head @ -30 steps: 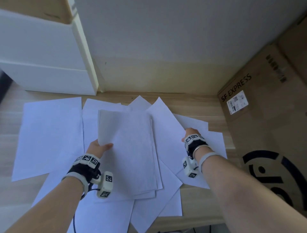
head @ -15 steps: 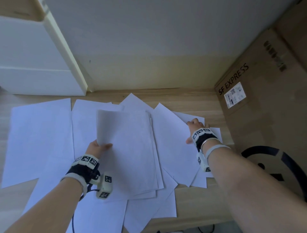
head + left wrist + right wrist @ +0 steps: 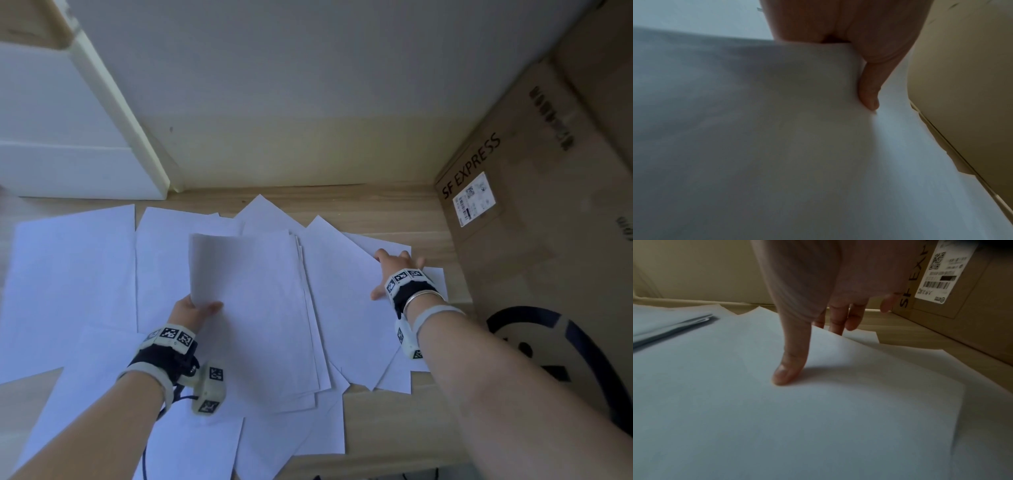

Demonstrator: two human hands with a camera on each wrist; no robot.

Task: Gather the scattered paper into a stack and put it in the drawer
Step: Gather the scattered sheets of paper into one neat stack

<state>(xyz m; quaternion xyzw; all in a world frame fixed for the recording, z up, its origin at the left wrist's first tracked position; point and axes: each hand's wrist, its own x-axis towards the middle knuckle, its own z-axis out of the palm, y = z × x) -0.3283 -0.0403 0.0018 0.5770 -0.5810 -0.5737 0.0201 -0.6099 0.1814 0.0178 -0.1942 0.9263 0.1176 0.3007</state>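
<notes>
Left hand [image 3: 191, 310] pinches stack [image 3: 260, 308], long axis toward wall; right hand [image 3: 394, 270] grip released, flat on sheet [image 3: 346, 301].

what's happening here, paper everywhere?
A person is gathering loose sheets off a wooden desk. The left hand grips a partial stack by its left edge, thumb on top. The right hand is reaching to a sheet near the cardboard box: its thumb presses on top and the fingers go past the far edge. More sheets lie spread to the left and front. No open drawer is in view.
</notes>
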